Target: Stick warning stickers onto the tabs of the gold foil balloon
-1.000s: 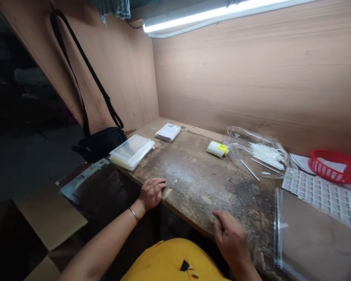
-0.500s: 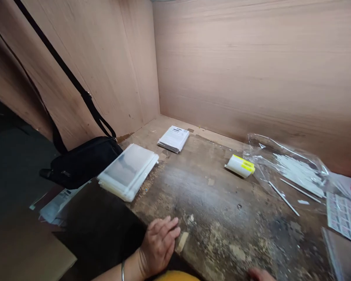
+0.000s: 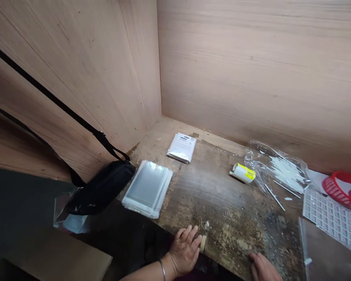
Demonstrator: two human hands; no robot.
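The left hand (image 3: pixel 185 249) lies palm down at the near edge of the worktop (image 3: pixel 190 195), low in the frame just right of centre, its fingers extended and slightly apart, with a bracelet (image 3: pixel 163 270) around the wrist. A small tan strip (image 3: pixel 203 242) sits right by its fingertips, at the same edge. The right hand (image 3: pixel 265 267) is at the bottom of the frame, farther right, cut off by the border; its fingers are partly bent over the worktop, and whether they are closed together cannot be told. Up and to the left of the left hand, left of the middle of the frame, a stack of clear sleeves (image 3: pixel 148 188) lies flat near the worktop's edge. Behind it, near the centre, is a stack of printed white cards (image 3: pixel 181 147). Right of centre lies a white roll with a yellow label (image 3: pixel 244 173), near a clear plastic bag (image 3: pixel 257 156) of white sticks (image 3: pixel 286 171); two loose sticks (image 3: pixel 275 198) lie in front. At the right are a red basket (image 3: pixel 343 191), a sheet of small labels (image 3: pixel 336 218) and, in the lower right corner, a large clear plastic cover (image 3: pixel 330 249). A black shoulder bag (image 3: pixel 102 187) hangs at the left.
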